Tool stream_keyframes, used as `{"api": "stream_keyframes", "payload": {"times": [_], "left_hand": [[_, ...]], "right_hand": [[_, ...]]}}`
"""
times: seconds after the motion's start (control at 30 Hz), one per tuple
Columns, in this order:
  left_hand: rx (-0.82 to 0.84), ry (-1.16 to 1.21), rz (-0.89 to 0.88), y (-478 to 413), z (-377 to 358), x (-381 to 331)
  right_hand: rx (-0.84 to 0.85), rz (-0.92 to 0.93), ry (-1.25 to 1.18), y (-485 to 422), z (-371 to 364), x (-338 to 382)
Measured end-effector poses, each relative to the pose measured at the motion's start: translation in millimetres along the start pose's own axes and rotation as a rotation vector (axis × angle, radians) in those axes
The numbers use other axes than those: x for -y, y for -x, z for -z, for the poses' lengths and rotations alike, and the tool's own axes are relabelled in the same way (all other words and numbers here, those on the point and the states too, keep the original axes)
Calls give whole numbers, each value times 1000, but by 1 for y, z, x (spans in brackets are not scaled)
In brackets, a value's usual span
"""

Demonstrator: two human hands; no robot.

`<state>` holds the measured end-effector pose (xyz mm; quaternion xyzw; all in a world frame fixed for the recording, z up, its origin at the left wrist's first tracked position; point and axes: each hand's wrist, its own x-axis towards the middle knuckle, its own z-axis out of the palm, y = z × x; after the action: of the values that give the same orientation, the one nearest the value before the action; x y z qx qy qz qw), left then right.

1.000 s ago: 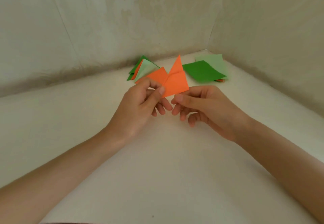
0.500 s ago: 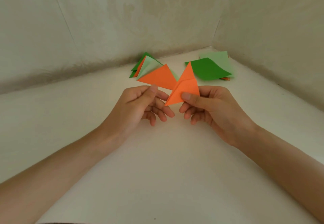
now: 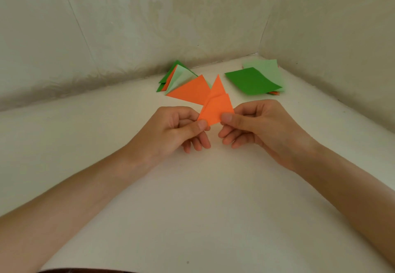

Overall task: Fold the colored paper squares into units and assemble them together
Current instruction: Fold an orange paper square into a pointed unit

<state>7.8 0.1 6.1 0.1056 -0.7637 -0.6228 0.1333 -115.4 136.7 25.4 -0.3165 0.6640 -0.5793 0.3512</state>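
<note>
Nearest, two bare forearms reach in over the pale table (image 3: 203,204). Just above it, at mid-frame, the left hand (image 3: 171,129) pinches the lower left corner of a folded orange unit (image 3: 217,110) between thumb and forefinger, its other fingers curled below. The right hand (image 3: 258,127) grips the unit's lower right edge, thumb on the front and fingers curled behind. The unit stands nearly upright between the two hands, its sharp tip pointing up and away.

Just beyond it is an orange triangle (image 3: 189,91) whose right corner is hidden behind the unit; whether the two are joined I cannot tell. Farther back on the left lies a pile of folded pieces (image 3: 175,77) in green, orange and pale green. On the right, near the corner, a dark green square (image 3: 252,81) tops a stack of paper squares (image 3: 267,69). Mottled beige walls (image 3: 149,26) close the scene.
</note>
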Motion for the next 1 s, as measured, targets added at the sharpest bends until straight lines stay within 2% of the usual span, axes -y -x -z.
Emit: {"api": "stream_keyframes", "payload": {"times": [0.17,0.37,0.57,0.73,0.83,1.0], "left_hand": [[-19,37,6,0,-1,-1],[-1,55,27,-1,1,-1],[-1,122,12,-1,3,0],[-3,68,7,-1,2,1],[-54,37,-3,-1,1,1],[-98,-28,-6,0,-1,-1]], "right_hand": [[-1,63,0,1,2,-1],[-10,281,25,-1,2,-2],[20,354,62,-3,2,-11],[73,409,186,-6,6,-18],[143,452,194,-4,5,-19],[163,499,201,-4,6,-22]]}}
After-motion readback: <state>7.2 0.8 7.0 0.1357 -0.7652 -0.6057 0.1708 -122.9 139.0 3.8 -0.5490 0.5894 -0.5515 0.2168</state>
